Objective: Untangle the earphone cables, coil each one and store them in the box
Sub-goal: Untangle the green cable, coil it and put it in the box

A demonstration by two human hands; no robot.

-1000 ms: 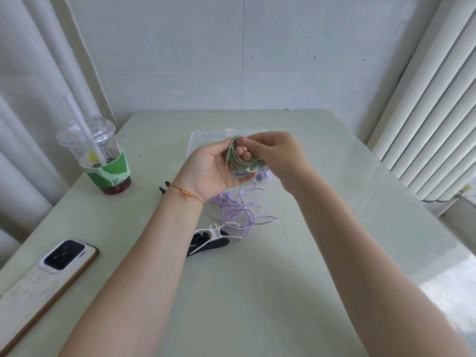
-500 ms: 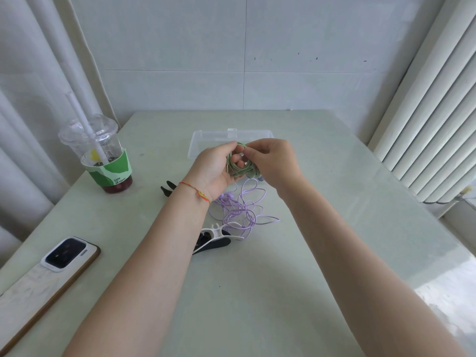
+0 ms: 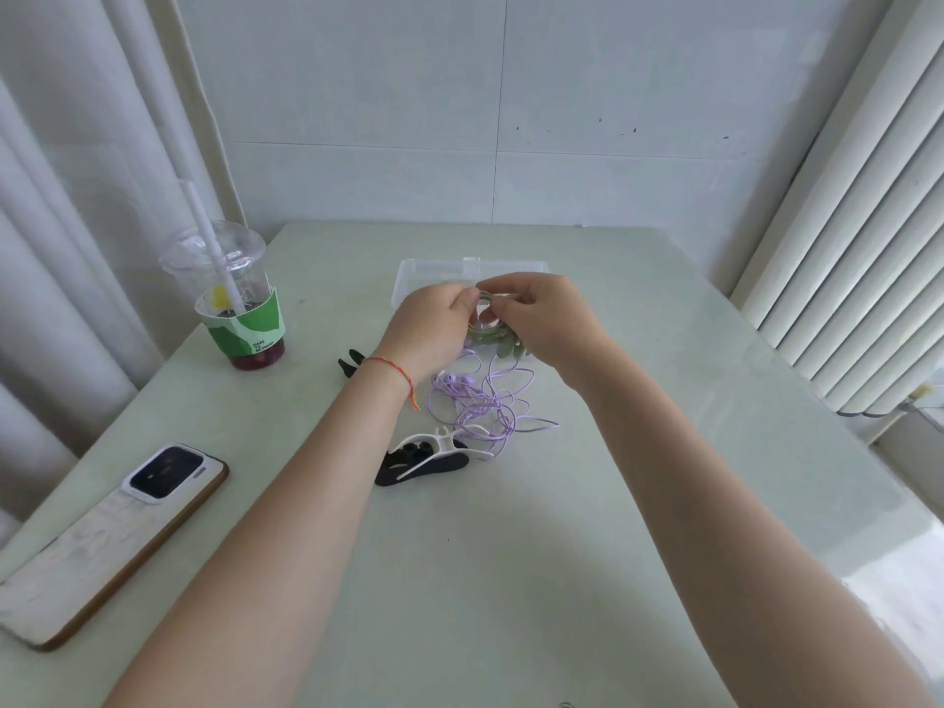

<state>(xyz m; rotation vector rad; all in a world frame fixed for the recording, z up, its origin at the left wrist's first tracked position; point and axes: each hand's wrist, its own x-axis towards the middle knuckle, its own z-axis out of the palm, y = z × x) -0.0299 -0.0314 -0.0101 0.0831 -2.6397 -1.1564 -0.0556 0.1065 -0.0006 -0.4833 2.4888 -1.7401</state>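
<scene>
Obstacles: purple cable tangle and cable winders at desk centre; clear box behind both hands; cup and phone along the left edge. Right and near desk areas lie open.

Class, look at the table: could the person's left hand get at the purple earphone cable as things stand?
Probably yes, once freed: the purple earphone cable lies loose on the table just below the left hand, with nothing between them. For now both hands, the right hand included, hold the green cable coil.
</scene>
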